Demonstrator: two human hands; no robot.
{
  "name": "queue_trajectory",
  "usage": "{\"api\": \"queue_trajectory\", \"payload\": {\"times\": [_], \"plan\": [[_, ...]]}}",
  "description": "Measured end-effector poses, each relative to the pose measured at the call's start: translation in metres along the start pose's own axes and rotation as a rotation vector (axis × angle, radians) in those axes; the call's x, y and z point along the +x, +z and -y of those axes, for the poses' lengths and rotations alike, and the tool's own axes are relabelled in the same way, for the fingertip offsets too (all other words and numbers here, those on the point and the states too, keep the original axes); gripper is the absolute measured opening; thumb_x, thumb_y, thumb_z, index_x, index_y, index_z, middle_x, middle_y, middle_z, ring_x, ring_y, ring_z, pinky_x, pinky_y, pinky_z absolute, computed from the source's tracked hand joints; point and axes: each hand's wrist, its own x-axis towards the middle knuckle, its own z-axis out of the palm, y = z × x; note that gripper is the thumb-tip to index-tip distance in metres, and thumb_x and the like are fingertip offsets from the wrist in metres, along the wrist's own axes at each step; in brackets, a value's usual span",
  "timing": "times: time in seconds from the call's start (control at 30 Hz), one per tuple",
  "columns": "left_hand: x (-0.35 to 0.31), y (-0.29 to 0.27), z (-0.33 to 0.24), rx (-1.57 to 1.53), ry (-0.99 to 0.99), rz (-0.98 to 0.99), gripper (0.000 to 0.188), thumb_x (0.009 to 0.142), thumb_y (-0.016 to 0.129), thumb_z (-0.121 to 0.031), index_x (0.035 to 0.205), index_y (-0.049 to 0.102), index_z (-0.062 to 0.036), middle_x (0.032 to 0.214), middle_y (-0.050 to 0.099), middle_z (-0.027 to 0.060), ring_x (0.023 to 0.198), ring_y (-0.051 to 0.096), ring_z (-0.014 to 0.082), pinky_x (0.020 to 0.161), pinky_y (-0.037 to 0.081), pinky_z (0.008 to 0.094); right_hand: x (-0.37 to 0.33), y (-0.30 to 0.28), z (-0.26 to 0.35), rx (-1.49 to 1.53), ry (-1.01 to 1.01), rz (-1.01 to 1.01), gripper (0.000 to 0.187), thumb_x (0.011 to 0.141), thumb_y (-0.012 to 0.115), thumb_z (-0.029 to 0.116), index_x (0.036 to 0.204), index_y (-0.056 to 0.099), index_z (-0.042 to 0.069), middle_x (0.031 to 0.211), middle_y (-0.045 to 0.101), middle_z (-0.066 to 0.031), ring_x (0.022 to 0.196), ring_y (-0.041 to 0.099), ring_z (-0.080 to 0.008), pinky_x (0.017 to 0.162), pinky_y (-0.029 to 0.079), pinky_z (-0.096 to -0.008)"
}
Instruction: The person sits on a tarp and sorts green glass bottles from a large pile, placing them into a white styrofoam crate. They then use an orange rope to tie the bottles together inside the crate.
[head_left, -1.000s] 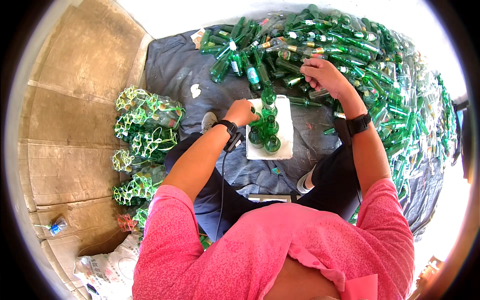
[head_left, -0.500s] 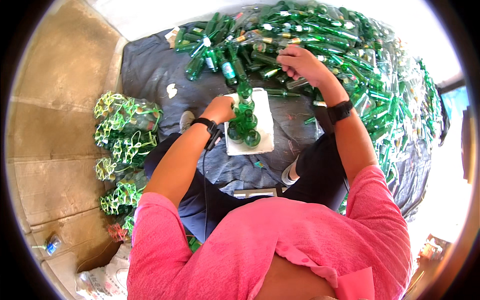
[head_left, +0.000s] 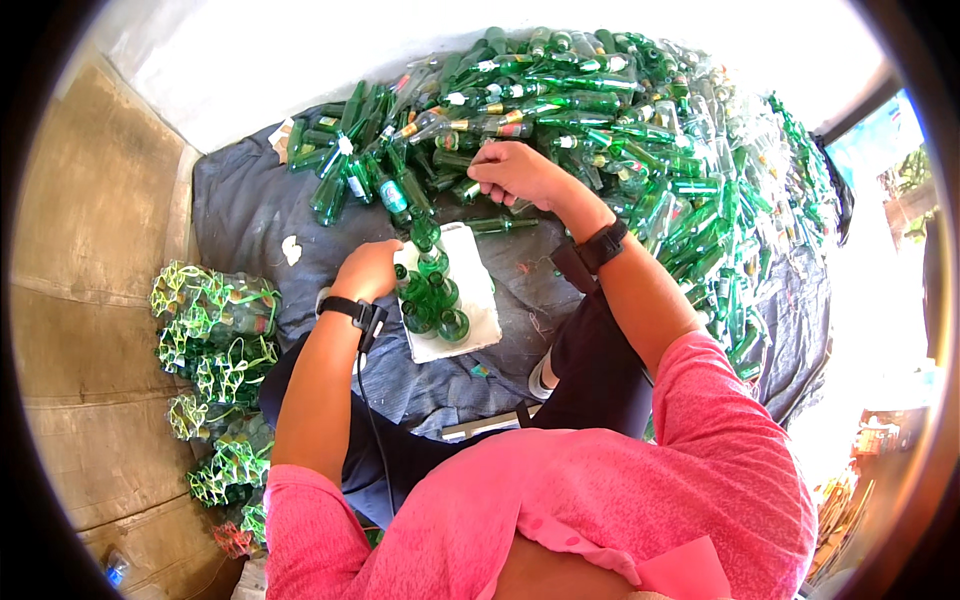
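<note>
Several green glass bottles [head_left: 435, 296] stand close together on a white block [head_left: 478, 300] between my legs. My left hand [head_left: 368, 270] is curled beside their left edge, its fingertips against or just behind the nearest bottle; what it grips is hidden. My right hand [head_left: 515, 172] hangs over the near edge of the bottle pile [head_left: 600, 105], thumb and fingers drawn together. Anything between those fingers is too small to make out. A green bottle with a pale blue label [head_left: 393, 197] lies in the pile between my two hands.
Bundles of bottles tied with yellow-green strips [head_left: 215, 320] line the left side by a brown cardboard sheet [head_left: 85, 340]. A dark sheet [head_left: 240, 200] covers the floor. The large pile curves round to the right. A white scrap [head_left: 291, 250] lies left of the block.
The whole view has shifted, so the scene sits lower and further left. My right hand has moved slightly left over the pile's edge. My left hand stays by the standing bottles.
</note>
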Motion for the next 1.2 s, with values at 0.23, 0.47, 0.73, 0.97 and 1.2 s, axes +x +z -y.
{"api": "queue_trajectory", "payload": {"times": [0.23, 0.47, 0.73, 0.97, 1.2], "plan": [[-0.009, -0.05, -0.017, -0.054, -0.011, -0.143, 0.041, 0.081, 0.069, -0.011, 0.121, 0.07, -0.0142, 0.104, 0.074, 0.0128, 0.103, 0.068, 0.0343, 0.086, 0.054, 0.0457, -0.002, 0.001, -0.003, 0.008, 0.014, 0.019, 0.02, 0.098, 0.063, 0.022, 0.1, 0.068, 0.003, 0.079, 0.064, -0.0012, 0.064, 0.059, -0.0101, 0.056, 0.049, -0.0254], [-0.012, -0.062, -0.021, -0.101, -0.021, -0.187, 0.038, 0.08, 0.073, -0.016, 0.118, 0.072, -0.0125, 0.102, 0.074, 0.0105, 0.101, 0.069, 0.0322, 0.085, 0.055, 0.0448, -0.003, 0.002, 0.0, -0.01, 0.052, 0.036, 0.019, 0.099, 0.061, 0.023, 0.103, 0.067, 0.005, 0.08, 0.062, 0.0001, 0.066, 0.059, -0.0096, 0.058, 0.049, -0.025], [-0.004, -0.067, -0.023, -0.108, -0.043, -0.203, 0.035, 0.082, 0.074, -0.019, 0.116, 0.073, -0.0117, 0.102, 0.075, 0.0102, 0.099, 0.07, 0.0315, 0.083, 0.055, 0.0439, 0.008, -0.039, -0.009, 0.392, 0.063, 0.0, 0.015, 0.095, 0.068, 0.022, 0.096, 0.067, 0.007, 0.078, 0.062, 0.0011, 0.063, 0.058, -0.0089, 0.051, 0.047, -0.0236], [0.004, -0.068, -0.024, -0.091, -0.008, -0.256, 0.034, 0.083, 0.075, -0.019, 0.115, 0.072, -0.0105, 0.099, 0.076, 0.009, 0.095, 0.071, 0.0306, 0.08, 0.056, 0.0425, 0.033, -0.126, -0.044, 0.797, 0.098, -0.189, 0.007, 0.097, 0.066, 0.013, 0.092, 0.065, 0.009, 0.075, 0.062, 0.0023, 0.061, 0.053, -0.0083, 0.054, 0.044, -0.0211], [-0.004, -0.076, -0.024, -0.108, -0.017, -0.267, 0.032, 0.084, 0.074, -0.021, 0.114, 0.072, -0.0101, 0.097, 0.076, 0.0091, 0.094, 0.071, 0.0303, 0.079, 0.055, 0.0423, 0.07, -0.205, -0.123, 1.031, 0.146, -0.555, 0.012, 0.1, 0.059, 0.011, 0.088, 0.061, 0.006, 0.071, 0.057, -0.0001, 0.056, 0.05, -0.0117, 0.049, 0.044, -0.0235]]}}
